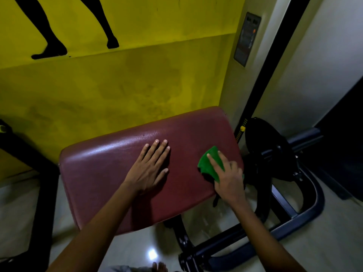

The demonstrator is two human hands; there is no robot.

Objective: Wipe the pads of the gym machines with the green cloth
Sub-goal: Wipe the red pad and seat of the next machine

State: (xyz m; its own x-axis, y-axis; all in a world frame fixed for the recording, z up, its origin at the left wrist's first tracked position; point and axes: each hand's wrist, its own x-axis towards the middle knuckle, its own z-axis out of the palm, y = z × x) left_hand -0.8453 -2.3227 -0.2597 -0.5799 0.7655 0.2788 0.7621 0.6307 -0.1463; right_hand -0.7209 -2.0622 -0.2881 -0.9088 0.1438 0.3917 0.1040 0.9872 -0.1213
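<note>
A wide maroon leather pad of a gym machine fills the middle of the head view, tilted with its far edge higher. My left hand lies flat on the pad's middle, fingers straight and spread. My right hand presses the green cloth onto the pad near its right edge, index finger stretched over the cloth. Part of the cloth is hidden under that hand.
The machine's black frame and a black weight plate stand right of the pad. A yellow wall is close behind. Another black frame bar runs at the left. A black upright post rises at the right. Pale floor lies below.
</note>
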